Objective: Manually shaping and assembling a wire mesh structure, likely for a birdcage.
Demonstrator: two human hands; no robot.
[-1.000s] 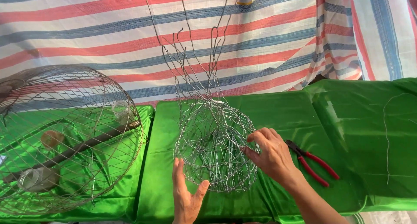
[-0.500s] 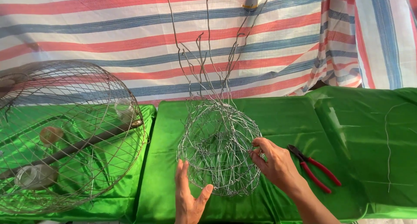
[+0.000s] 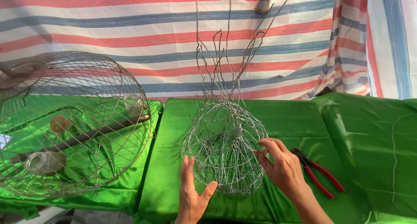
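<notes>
A round wire ball [image 3: 226, 148] stands in the middle of the green surface [image 3: 282, 120], with long loose wires poking up toward 12 o'clock. The left hand [image 3: 193, 198] is flat and open against its 7 o'clock side. The right hand [image 3: 282, 165] pinches a wire at 3 o'clock with its fingers [image 3: 263, 154]. The ball looks light and springy, with pokey ends, so hold it by the thick woven part. Red pliers [image 3: 319, 172] lie at 3 o'clock, a big wire cage [image 3: 74, 124] at 9

A big wire dome [image 3: 74, 124] is crowding the cloth [image 3: 295, 120] to the left. Red pliers [image 3: 319, 174] are lying just right of the right hand [image 3: 282, 167], with open cloth stretching beyond them.
</notes>
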